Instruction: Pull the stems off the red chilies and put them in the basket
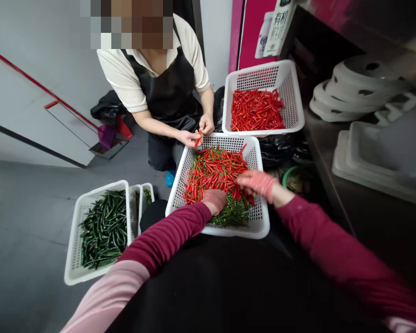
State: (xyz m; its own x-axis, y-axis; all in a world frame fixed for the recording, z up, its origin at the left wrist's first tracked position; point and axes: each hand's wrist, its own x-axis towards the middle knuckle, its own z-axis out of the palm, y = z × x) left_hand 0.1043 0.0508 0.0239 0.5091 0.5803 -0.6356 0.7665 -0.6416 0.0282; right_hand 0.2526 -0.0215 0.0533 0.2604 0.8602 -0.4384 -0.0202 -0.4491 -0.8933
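Note:
A white perforated basket (260, 229) in front of me holds red chilies (215, 171) with green stems and a heap of loose green stems (234, 212) at its near side. My left hand (215, 200), in a pink glove, reaches down among the chilies beside the stems; its fingertips are hidden. Over the right side of the same basket is my right hand (258, 182), also pink-gloved and blurred by motion, its fingers pointing left above the chilies. Whether it holds anything cannot be made out.
A person in a black apron (169, 92) faces me, both hands on a red chili. Behind the basket at right stands another basket (298, 111) of red chilies. A basket (71, 259) of green chilies sits left. Plastic trays (350, 152) lie on a right-hand surface.

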